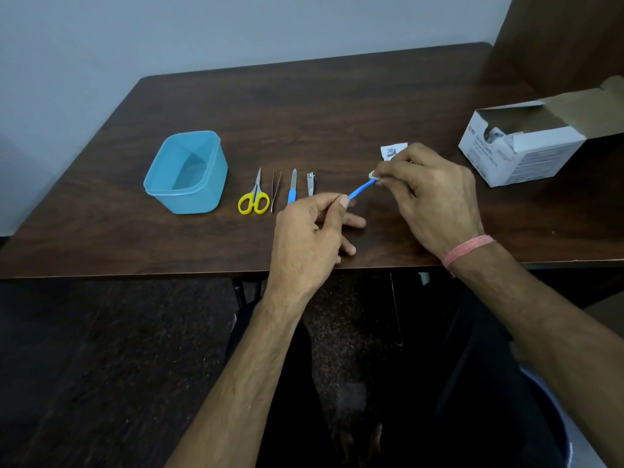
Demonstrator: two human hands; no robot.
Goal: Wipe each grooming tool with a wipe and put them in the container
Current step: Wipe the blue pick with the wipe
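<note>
My left hand (314, 228) pinches the near end of a thin blue-handled tool (360, 190) above the table. My right hand (429, 194) pinches a small white wipe (373, 175) around the tool's far end. On the table in a row lie yellow-handled scissors (254, 199), tweezers (276, 190), a blue-handled nail file (292, 188) and a nail clipper (311, 184). The open blue container (189, 173) stands left of them with nothing in it.
A torn wipe wrapper (391, 151) lies behind my right hand. An open white box of swabs (526, 143) stands at the right on the dark wooden table (304, 106). The table's front edge runs just below my wrists. A wall is behind.
</note>
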